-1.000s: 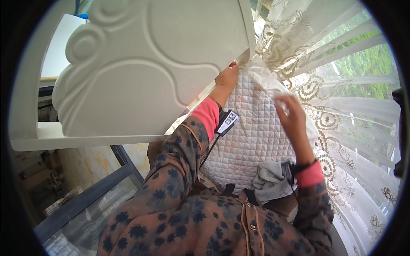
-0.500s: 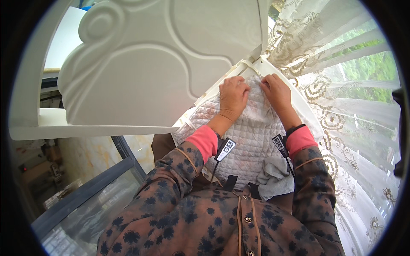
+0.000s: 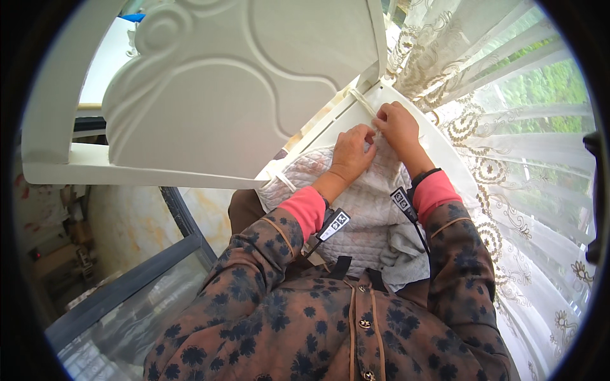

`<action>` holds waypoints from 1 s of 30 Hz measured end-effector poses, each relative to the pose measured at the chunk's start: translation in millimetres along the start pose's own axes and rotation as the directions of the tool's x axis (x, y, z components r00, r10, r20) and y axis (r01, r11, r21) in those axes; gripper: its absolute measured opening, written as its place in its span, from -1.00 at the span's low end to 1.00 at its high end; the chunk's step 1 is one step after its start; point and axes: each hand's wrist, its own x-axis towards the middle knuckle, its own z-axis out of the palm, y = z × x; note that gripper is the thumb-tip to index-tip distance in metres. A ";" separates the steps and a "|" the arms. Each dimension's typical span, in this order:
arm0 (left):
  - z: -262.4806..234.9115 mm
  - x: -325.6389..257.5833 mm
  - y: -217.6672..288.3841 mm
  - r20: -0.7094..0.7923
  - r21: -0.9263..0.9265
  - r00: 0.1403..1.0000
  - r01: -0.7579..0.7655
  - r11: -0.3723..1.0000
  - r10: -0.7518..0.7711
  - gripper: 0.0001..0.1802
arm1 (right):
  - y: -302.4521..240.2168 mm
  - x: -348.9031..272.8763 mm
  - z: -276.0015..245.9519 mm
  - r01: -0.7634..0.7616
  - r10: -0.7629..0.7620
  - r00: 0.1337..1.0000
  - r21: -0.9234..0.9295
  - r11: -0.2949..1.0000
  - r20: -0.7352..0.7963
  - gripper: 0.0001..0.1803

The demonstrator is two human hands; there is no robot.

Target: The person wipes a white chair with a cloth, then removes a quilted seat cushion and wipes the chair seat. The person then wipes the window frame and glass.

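Note:
A quilted seat pad [image 3: 305, 171], pale with faint pink patches, lies over a white seat [image 3: 432, 130] in front of me. From the far corner of the seat a white fabric tie [image 3: 362, 100] runs toward my hands. My right hand [image 3: 399, 130] pinches the tie's near end between thumb and fingertips. Close beside it, my left hand [image 3: 351, 152] is closed at the pad's far edge, its fingertips gripping the pad's cloth. Another white tie [image 3: 284, 180] shows at the pad's left corner, by the frame. A crumpled grey cloth [image 3: 406, 254] rests on the pad near my lap.
A large white panel with raised curves [image 3: 203, 108] stands along the left side of the seat. Sheer embroidered curtains [image 3: 508, 171] hang at the right, beside the window. At lower left is a dark-framed glass pane [image 3: 133, 286].
The pad's far edge has come back toward me, baring more white seat. My left hand has moved nearer to me; the tie now stretches to my right hand.

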 end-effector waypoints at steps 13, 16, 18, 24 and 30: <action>-21.8 55.8 13.1 0.420 -0.601 0.707 0.686 0.410 -0.569 -0.75 | 6.5 -19.5 -23.7 -0.436 0.112 0.896 0.801 0.411 0.430 -0.80; -19.6 55.4 14.1 0.324 -0.556 0.822 0.566 0.609 -0.469 -0.74 | 4.5 -20.1 -22.0 -0.351 0.029 0.920 0.787 0.507 0.392 -0.78; -19.1 55.6 13.2 0.282 -0.547 0.862 0.505 0.668 -0.421 -0.73 | 2.9 -21.7 -20.4 -0.292 0.009 0.944 0.824 0.486 0.329 -0.76; -24.3 49.3 18.1 0.317 -0.604 0.796 0.589 0.537 -0.517 -0.65 | -7.5 -32.3 -28.3 -0.380 0.181 0.925 0.829 0.411 0.334 -0.70; -34.8 43.0 33.3 0.145 -0.498 0.972 0.232 0.835 -0.184 -0.62 | -17.2 -36.4 -41.8 -0.473 0.138 0.880 0.817 0.330 0.454 -0.71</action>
